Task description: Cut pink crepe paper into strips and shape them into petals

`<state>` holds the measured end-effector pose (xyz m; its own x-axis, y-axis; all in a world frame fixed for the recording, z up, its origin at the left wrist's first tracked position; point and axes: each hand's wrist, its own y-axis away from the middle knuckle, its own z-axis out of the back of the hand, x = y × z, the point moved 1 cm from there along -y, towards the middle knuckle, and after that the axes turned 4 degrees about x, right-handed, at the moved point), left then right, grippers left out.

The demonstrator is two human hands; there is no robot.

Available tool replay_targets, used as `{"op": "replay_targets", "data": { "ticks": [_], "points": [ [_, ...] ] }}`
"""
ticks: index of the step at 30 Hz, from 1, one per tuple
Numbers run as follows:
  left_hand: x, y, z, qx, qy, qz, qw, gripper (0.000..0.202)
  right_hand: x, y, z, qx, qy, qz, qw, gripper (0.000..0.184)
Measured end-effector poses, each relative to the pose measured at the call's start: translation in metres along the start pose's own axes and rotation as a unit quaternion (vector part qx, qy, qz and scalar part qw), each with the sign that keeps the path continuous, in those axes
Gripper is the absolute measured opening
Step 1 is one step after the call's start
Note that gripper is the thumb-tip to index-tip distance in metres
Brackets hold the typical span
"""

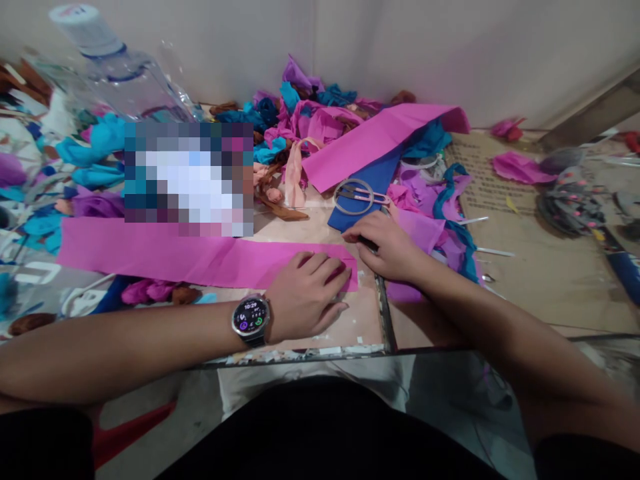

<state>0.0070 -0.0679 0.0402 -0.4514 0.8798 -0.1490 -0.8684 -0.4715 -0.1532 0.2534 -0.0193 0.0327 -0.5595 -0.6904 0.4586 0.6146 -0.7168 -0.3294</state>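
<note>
A long pink strip (200, 257), which looks like crepe paper, lies across the table. My left hand (303, 293), with a watch on its wrist, rests palm down on the strip near its right end, fingers stretched out. Just beyond that end, my right hand (393, 247) is closed, thumb and fingers pressed together around a small dark object that is mostly hidden. Right above it, a grey wire ring (354, 212) and a slotted grey piece lie on blue material (343, 220). A second pink strip (365, 147) slants across the scraps behind.
A clear bottle (135, 77) with a white cap stands at the back left. Heaps of coloured scraps (325, 123) line the wall. To the right lie printed cardboard (530, 273) and a dark, pink-dotted bundle (570, 200). The table's front edge (320, 351) is close to my body.
</note>
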Motion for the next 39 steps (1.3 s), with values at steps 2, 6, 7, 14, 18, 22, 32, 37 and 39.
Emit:
{"op": "replay_targets", "data": {
  "ticks": [2, 6, 7, 14, 18, 22, 32, 37, 39],
  "points": [
    [-0.002, 0.0, 0.0, -0.016, -0.006, -0.003, 1.0, 0.044, -0.003, 0.0, 0.0, -0.002, 0.006, 0.009, 1.0, 0.036],
    [-0.003, 0.001, -0.002, -0.061, -0.013, -0.049, 0.997, 0.025, -0.006, 0.001, 0.0, -0.004, 0.007, 0.012, 1.0, 0.037],
    [-0.002, 0.002, -0.002, -0.071, -0.012, -0.062, 0.995, 0.022, -0.006, 0.002, 0.0, -0.004, 0.006, 0.009, 1.0, 0.037],
    [0.004, 0.0, -0.002, -0.146, 0.047, -0.052, 0.987, 0.011, -0.005, 0.002, 0.002, -0.009, 0.0, -0.003, 1.0, 0.03],
    [0.005, 0.0, -0.004, -0.175, 0.074, -0.065, 0.98, 0.016, -0.002, 0.002, 0.004, 0.001, -0.008, -0.02, 1.0, 0.028],
    [0.005, 0.003, -0.006, -0.207, 0.08, -0.051, 0.974, 0.022, 0.005, 0.002, 0.008, 0.036, -0.039, -0.012, 0.998, 0.039],
    [0.003, -0.002, -0.004, -0.229, 0.074, -0.04, 0.97, 0.02, 0.01, 0.002, 0.008, 0.042, -0.1, 0.048, 0.993, 0.023],
    [0.002, -0.003, -0.003, -0.175, 0.061, -0.058, 0.981, 0.017, 0.008, 0.001, 0.008, 0.031, -0.085, 0.085, 0.992, 0.015],
    [0.001, -0.003, 0.0, -0.134, 0.035, -0.075, 0.987, 0.019, 0.006, 0.001, 0.008, 0.025, -0.082, 0.079, 0.993, 0.016]
  ]
}}
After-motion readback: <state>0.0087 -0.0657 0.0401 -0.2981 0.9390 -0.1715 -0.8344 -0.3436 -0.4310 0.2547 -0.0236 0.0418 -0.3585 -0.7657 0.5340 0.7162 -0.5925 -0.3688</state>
